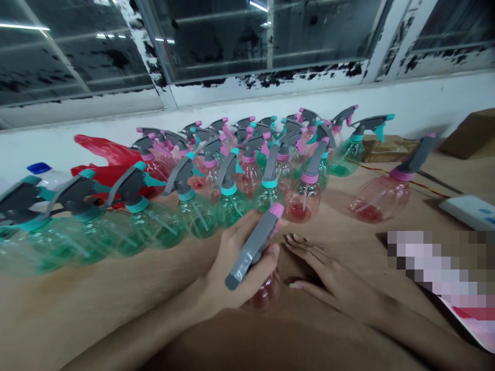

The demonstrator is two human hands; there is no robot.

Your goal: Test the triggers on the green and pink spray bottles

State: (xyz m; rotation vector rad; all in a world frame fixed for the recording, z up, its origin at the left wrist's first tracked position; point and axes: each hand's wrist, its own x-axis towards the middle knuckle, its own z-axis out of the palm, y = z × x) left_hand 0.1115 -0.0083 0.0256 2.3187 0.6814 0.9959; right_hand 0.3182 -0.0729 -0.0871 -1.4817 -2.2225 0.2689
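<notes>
My left hand [235, 257] is wrapped round the neck of a pink spray bottle [260, 242] with a grey trigger head and pink nozzle. Its clear pink body shows partly below my fingers, close to the table's near side. Just to the right, my right hand [328, 273] rests with fingers stretched out over the table, apart from the bottle and holding nothing. Beyond my hands stand green spray bottles [199, 214] with turquoise collars, and a pink spray bottle [303, 198] among them. Another pink spray bottle [381, 198] stands alone at the right.
Several more spray bottles crowd the table towards the wall. A red plastic bag [112, 159] and a blue-capped bottle [42, 172] lie behind the left row. Cardboard boxes [469, 136], a white device [469, 210] and a partly blurred printed item [469, 322] are at the right.
</notes>
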